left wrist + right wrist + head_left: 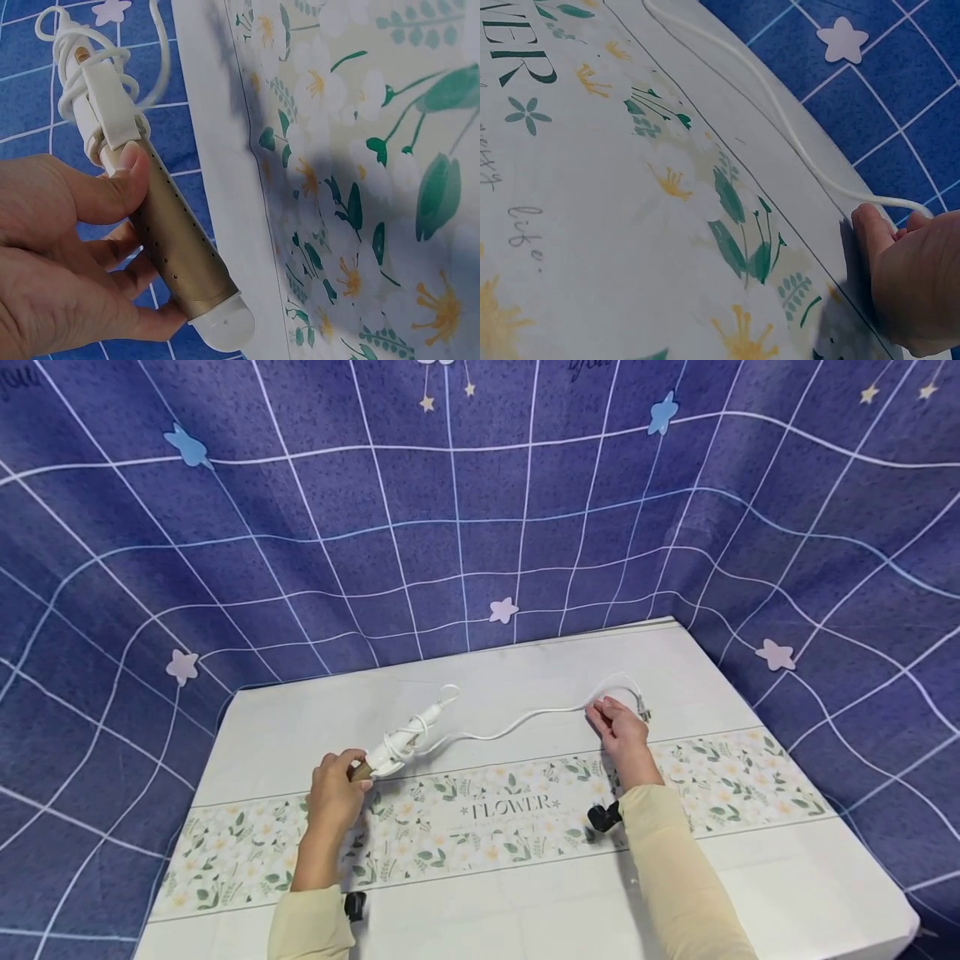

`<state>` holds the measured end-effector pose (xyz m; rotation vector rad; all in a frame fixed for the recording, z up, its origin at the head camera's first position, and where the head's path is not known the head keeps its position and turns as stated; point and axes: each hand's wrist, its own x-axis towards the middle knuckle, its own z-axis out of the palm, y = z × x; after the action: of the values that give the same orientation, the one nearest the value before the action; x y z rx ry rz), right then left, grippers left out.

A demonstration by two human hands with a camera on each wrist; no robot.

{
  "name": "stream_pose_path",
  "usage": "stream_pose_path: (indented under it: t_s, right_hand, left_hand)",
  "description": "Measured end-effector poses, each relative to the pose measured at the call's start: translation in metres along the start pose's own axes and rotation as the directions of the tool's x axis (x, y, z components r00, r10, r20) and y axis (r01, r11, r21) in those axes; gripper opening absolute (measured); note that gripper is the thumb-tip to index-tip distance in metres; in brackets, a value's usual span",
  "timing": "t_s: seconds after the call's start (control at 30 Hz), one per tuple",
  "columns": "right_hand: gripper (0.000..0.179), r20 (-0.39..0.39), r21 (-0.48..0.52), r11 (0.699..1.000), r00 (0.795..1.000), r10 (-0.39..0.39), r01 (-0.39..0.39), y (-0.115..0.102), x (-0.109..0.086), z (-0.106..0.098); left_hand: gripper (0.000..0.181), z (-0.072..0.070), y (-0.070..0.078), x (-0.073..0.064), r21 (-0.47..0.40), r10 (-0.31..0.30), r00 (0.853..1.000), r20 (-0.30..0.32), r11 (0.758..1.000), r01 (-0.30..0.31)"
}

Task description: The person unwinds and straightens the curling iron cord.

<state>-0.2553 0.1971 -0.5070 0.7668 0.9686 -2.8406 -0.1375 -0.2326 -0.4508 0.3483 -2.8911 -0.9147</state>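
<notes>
A curling iron (401,743) with a white handle and a gold barrel (176,240) is held by my left hand (335,789). In the left wrist view, the thumb lies near the white clamp lever (112,105) and the fingers go round behind the barrel, which ends in a white tip (225,326). White cord is looped around the handle. The loose cord (517,722) runs across the table to my right hand (624,735), which pinches it between thumb and fingers. Just beyond that hand shows the plug (644,714). The right fingertips are partly hidden in the right wrist view.
A white table (525,668) carries a printed floral band (480,827) with the word FLOWER. Behind it and on both sides hangs a blue curtain (480,527) with grid lines and stars. A black wrist device (603,816) sits at the right wrist.
</notes>
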Motion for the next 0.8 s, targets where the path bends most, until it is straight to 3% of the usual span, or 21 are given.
stream_pose_path:
  t_s: [0.27,0.47,0.67,0.8]
  right_hand:
    - [0.047,-0.05,-0.009,0.999,0.998,-0.049,0.048,-0.003,-0.01,0.005]
    - [0.046,0.048,-0.051,0.999,0.999,0.01,-0.007,0.001,-0.022,0.015]
    - [0.024,0.124,-0.119,0.991,0.989,0.084,-0.069,0.02,-0.033,0.028]
    - [0.038,0.178,-0.145,0.985,0.977,0.119,-0.093,0.035,-0.037,0.033]
  left_hand:
    - [0.043,0.0,-0.001,0.001,0.003,-0.005,1.0,-0.005,1.0,0.005]
    - [0.043,0.002,-0.001,0.001,-0.004,-0.009,1.0,-0.004,1.0,0.009]
    - [0.044,0.001,0.004,-0.001,-0.016,-0.005,1.0,0.013,1.0,0.005]
    - [0.044,0.001,0.008,-0.002,-0.025,0.007,1.0,0.023,1.0,-0.007]
